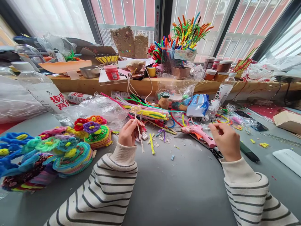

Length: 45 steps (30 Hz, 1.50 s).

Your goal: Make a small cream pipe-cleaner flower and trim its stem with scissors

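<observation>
Our left hand [129, 133] pinches the cream flower [135, 109] by its stem; we should press only lightly. Apart from it, our right hand [226, 141] curls; its contents we cannot tell.

You are working in a craft workspace: a glue gun [198, 133] is lying beside your right hand [226, 141], pipe cleaners [152, 115] are spreading beyond your left hand [128, 133], flowers [91, 127] are crowding the table [174, 188] left of it, and jars [223, 66] are standing on a ledge [82, 84] beyond both.
</observation>
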Motion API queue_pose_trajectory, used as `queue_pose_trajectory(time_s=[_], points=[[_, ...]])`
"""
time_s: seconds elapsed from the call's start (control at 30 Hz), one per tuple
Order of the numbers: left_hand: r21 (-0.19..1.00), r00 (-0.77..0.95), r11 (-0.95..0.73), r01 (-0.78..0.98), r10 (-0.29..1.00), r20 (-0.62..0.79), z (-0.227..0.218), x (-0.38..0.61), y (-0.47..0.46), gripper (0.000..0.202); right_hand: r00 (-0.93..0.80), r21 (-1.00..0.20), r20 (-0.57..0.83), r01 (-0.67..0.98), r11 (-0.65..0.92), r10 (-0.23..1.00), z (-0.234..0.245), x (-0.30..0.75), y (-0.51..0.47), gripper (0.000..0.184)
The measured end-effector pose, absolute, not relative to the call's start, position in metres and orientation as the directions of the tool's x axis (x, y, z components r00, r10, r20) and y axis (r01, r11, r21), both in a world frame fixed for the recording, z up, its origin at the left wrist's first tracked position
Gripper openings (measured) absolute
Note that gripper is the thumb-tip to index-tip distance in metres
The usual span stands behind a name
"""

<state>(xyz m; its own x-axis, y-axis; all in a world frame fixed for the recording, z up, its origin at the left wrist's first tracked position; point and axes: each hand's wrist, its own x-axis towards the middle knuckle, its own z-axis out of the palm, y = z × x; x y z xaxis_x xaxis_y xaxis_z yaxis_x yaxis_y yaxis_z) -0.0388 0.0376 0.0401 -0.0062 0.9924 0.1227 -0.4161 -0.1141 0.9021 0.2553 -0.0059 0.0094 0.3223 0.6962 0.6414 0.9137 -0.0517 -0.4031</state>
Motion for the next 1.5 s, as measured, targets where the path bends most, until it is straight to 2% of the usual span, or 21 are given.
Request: queue_pose_trajectory(time_s=[0.07, 0.13, 0.2, 0.27, 0.43, 0.67, 0.8, 0.9, 0.97, 1.0, 1.07, 1.2, 1.33, 1.5], points=[[0.901, 0.010, -0.101, -0.422, 0.993, 0.116, 0.039, -0.040, 0.039, 0.014, 0.179, -0.308, 0.557, 0.951, 0.001, 0.811, 0.004, 0.256, -0.007, 0.035], [0.901, 0.019, -0.086, -0.425, 0.994, 0.104, 0.037, -0.041, 0.040, 0.014, 0.062, -0.245, 0.417, 0.968, 0.046, 0.907, -0.002, 0.260, -0.008, 0.048], [0.900, 0.023, -0.085, -0.427, 0.994, 0.105, 0.036, -0.041, 0.041, 0.015, 0.047, -0.251, 0.286, 0.968, 0.027, 0.957, -0.007, 0.265, -0.010, 0.055], [0.897, 0.028, -0.098, -0.430, 0.992, 0.122, 0.035, -0.042, 0.042, 0.015, 0.068, -0.285, 0.200, 0.958, -0.009, 0.977, -0.009, 0.269, -0.012, 0.054], [0.894, 0.063, -0.101, -0.436, 0.988, 0.142, 0.033, -0.045, 0.044, 0.014, 0.111, -0.313, 0.116, 0.947, -0.069, 0.987, -0.005, 0.266, -0.015, 0.047], [0.897, 0.080, -0.093, -0.433, 0.987, 0.141, 0.030, -0.046, 0.045, 0.013, 0.171, -0.274, 0.146, 0.954, -0.126, 0.974, -0.005, 0.264, -0.011, 0.048], [0.901, 0.084, -0.067, -0.430, 0.990, 0.114, 0.032, -0.045, 0.044, 0.013, 0.182, -0.243, 0.208, 0.961, -0.130, 0.961, -0.012, 0.271, -0.006, 0.046], [0.903, 0.076, -0.053, -0.427, 0.993, 0.094, 0.033, -0.044, 0.044, 0.014, 0.157, -0.202, 0.381, 0.976, -0.084, 0.911, -0.015, 0.273, -0.005, 0.049], [0.905, 0.077, -0.046, -0.424, 0.993, 0.087, 0.034, -0.044, 0.044, 0.014, 0.168, -0.188, 0.555, 0.979, -0.073, 0.814, -0.014, 0.266, -0.007, 0.048], [0.905, 0.079, -0.045, -0.422, 0.993, 0.086, 0.033, -0.044, 0.044, 0.014, 0.169, -0.193, 0.630, 0.979, -0.058, 0.758, -0.013, 0.259, -0.008, 0.045], [0.907, 0.084, -0.044, -0.420, 0.993, 0.087, 0.033, -0.045, 0.044, 0.015, 0.088, -0.205, 0.680, 0.976, 0.073, 0.728, -0.011, 0.241, -0.010, 0.032], [0.913, 0.087, -0.039, -0.407, 0.993, 0.081, 0.032, -0.043, 0.044, 0.015, -0.210, -0.200, 0.540, 0.908, 0.367, 0.815, -0.012, 0.206, -0.009, 0.033], [0.918, 0.049, -0.030, -0.395, 0.997, 0.053, 0.035, -0.039, 0.041, 0.014, -0.286, -0.151, 0.422, 0.913, 0.378, 0.860, -0.015, 0.192, -0.004, 0.040], [0.928, 0.054, -0.035, -0.370, 0.997, 0.059, 0.036, -0.038, 0.041, 0.013, -0.311, -0.110, 0.373, 0.921, 0.374, 0.874, -0.015, 0.189, 0.000, 0.046]])
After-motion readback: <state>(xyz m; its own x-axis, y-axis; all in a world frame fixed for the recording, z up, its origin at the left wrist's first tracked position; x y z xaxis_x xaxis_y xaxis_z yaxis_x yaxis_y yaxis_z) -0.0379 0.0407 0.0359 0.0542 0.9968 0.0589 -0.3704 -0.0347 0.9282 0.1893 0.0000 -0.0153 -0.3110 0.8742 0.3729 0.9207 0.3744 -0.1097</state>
